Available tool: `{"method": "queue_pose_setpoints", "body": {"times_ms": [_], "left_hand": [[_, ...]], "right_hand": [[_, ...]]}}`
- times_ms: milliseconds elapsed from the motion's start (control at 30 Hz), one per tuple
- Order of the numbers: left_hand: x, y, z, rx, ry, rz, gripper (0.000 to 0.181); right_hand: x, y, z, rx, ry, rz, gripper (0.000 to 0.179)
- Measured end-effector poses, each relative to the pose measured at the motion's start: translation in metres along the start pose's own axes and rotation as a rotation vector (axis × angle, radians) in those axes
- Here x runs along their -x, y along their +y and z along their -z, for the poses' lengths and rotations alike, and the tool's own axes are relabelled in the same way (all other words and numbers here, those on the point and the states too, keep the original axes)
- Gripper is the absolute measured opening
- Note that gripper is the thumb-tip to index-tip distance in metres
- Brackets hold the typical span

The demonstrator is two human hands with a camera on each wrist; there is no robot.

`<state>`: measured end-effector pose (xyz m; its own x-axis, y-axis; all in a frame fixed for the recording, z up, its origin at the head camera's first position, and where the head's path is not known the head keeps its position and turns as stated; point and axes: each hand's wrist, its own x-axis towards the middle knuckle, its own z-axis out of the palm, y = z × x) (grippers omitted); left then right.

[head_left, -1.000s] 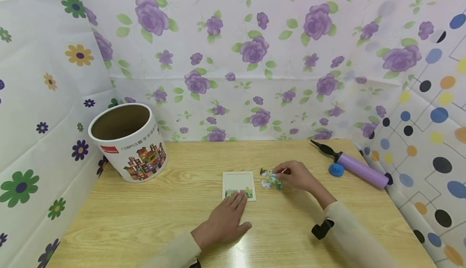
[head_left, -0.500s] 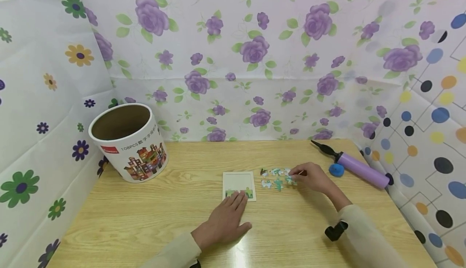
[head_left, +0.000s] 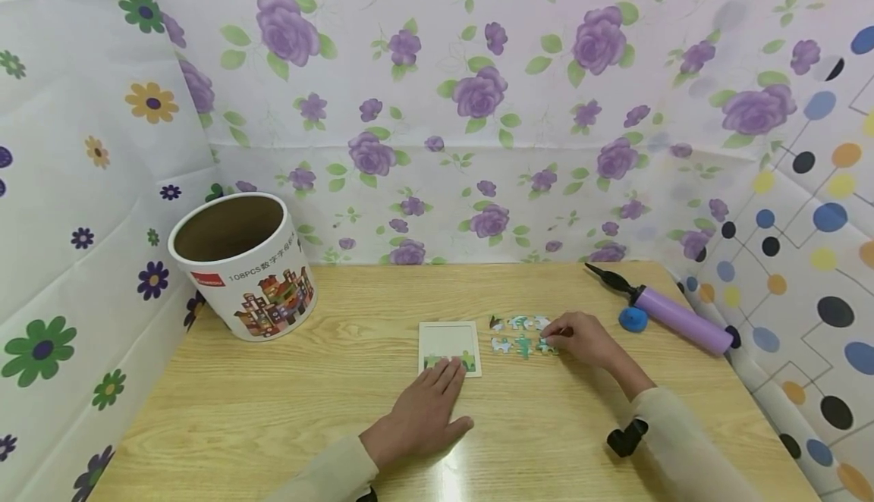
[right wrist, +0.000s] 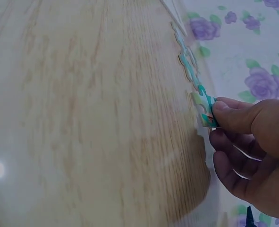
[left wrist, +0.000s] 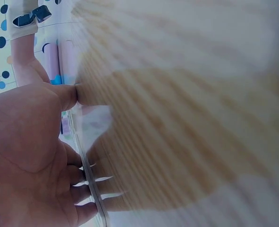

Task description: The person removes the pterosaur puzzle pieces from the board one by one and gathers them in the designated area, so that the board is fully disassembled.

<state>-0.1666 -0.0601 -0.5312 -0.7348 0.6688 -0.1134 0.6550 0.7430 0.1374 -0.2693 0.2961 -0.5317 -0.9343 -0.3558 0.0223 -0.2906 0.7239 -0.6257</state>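
Note:
A square puzzle tray lies on the table, with green jigsaw pieces along its near edge. My left hand is flat, its straight fingers resting on that edge; the left wrist view shows the palm and the fingertips at the tray's edge. To the tray's right, jigsaw pieces lie in two short rows. At the right end of the near row, my right hand pinches a jigsaw piece between thumb and finger, low at the table. Part of that piece is hidden behind the thumb.
A large white bucket with printed blocks stands at the left back. At the right back lie a purple hand pump and a small blue object. Patterned cloth surrounds the table on three sides.
My right hand has moved right, then slightly toward me. The jigsaw pieces, clustered together earlier, now lie spread in two rows. My left hand has stayed on the tray.

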Motion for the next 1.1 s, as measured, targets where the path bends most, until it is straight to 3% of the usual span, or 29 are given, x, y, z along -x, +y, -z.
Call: {"method": "queue_pose_setpoints", "body": {"times_ms": [633,867,1100], "left_hand": [[0.000,0.001,0.001,0.001,-0.013,0.016,0.079],[0.000,0.001,0.003,-0.021,0.000,0.014,0.079],[-0.002,0.003,0.006,-0.061,0.006,0.006,0.078]], "right_hand": [[-0.004,0.005,-0.008,0.047,0.033,0.024,0.011],[-0.004,-0.009,-0.006,-0.003,0.028,-0.025,0.013],[-0.006,-0.028,-0.015,-0.049,0.005,0.035,0.016]]}}
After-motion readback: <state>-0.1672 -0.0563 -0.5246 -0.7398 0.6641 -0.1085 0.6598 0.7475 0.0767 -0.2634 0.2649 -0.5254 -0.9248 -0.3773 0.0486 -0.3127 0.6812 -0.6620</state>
